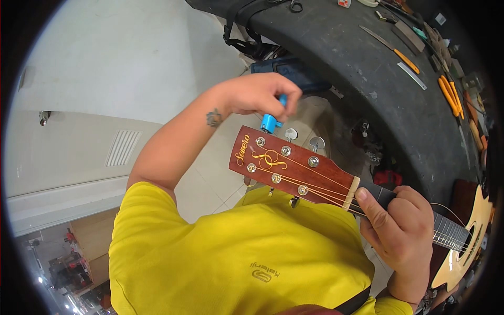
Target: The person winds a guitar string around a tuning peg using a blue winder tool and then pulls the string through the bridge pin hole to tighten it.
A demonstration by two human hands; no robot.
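My left hand (265,97) is closed on a blue string winder (270,121), whose head sits over an upper tuning peg of a reddish-brown guitar headstock (294,168). Two other silver peg buttons (316,143) stick up beside it. My right hand (396,228) is closed round the dark guitar neck (450,236) by the pale nut (350,193), with a finger along the strings. A loose string loops up near the fretboard. The pale guitar body (455,266) shows at the far right.
A curved dark workbench (331,47) runs along the top and right, with a knife (405,60), orange-handled pliers (451,97), a steel ruler (412,75) and several other tools. A blue case (289,68) lies under its edge. A white wall and tiled floor (207,181) are at the left.
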